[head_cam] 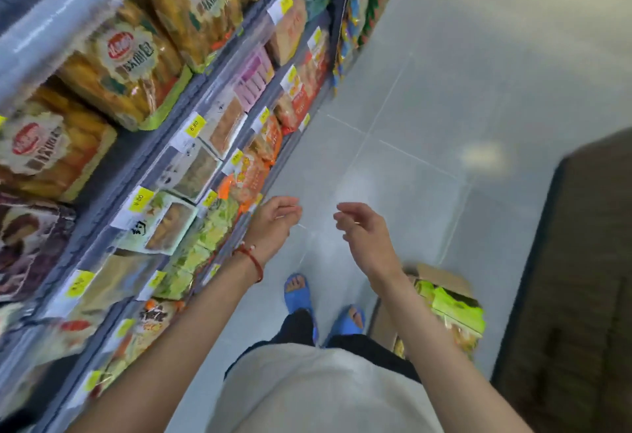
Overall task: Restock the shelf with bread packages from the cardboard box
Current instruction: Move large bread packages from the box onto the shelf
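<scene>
While raised over the floor (427, 97), both grips empty.
Left hand (273, 224) and right hand (364, 230) loosely open; shelf (164, 124) left of them; cardboard box (441, 277) with bread packages (455, 306) below-right.

Golden-brown bread packages (116, 70) with red-and-cream labels, yellow price tags (195, 126) along the grey shelf (178, 97) edge, lime-green packs (456, 307) in the tan cardboard box (441, 277), blue sandals (299, 292), red bracelet (251, 260), pale grey tiled floor (444, 90)

Arms bare to the frame edge. Left wrist: red cord bracelet (251, 261) with pale beads. Light grey top (307, 388), dark trousers (297, 326), blue open-toe sandals (299, 292).
</scene>
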Motion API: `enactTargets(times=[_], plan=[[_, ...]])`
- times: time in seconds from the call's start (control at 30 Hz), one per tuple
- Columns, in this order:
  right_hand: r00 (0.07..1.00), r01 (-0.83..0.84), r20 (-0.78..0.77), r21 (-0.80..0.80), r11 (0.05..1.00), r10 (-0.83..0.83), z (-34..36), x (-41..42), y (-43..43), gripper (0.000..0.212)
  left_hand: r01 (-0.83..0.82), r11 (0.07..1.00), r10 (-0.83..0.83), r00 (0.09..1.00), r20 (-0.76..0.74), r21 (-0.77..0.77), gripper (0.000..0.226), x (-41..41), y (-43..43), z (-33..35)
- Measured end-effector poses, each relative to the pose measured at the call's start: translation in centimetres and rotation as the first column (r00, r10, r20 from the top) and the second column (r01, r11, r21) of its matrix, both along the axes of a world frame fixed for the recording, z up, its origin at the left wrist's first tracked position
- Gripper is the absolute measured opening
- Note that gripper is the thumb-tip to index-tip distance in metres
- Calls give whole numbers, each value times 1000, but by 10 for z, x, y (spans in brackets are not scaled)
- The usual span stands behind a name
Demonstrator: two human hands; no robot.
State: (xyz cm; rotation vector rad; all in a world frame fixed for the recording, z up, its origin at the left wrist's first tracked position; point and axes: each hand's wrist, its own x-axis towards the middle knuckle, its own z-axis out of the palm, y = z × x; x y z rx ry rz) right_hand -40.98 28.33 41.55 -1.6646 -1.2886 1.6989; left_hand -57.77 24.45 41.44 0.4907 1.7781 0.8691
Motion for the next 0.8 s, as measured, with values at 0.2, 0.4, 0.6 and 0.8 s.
enactTargets(times=[0.2,0.4,0.6,0.8], plan=[[980,198,32,-76,977,-197,-23,95,-72,15,195,979,-191,979,69,-55,21,88,-28,-14],[925,377,90,-92,922,-369,-48,199,-149,15,359,927,-349,932,100,-108,25,192,-74,-24],[860,508,172,-188,841,-481,-83,312,-223,16,550,813,-532,835,140,-192,22,307,-124,-65],[831,554,222,-247,795,-510,-100,343,-237,17,587,769,-572,809,138,-252,26,326,-130,-94]])
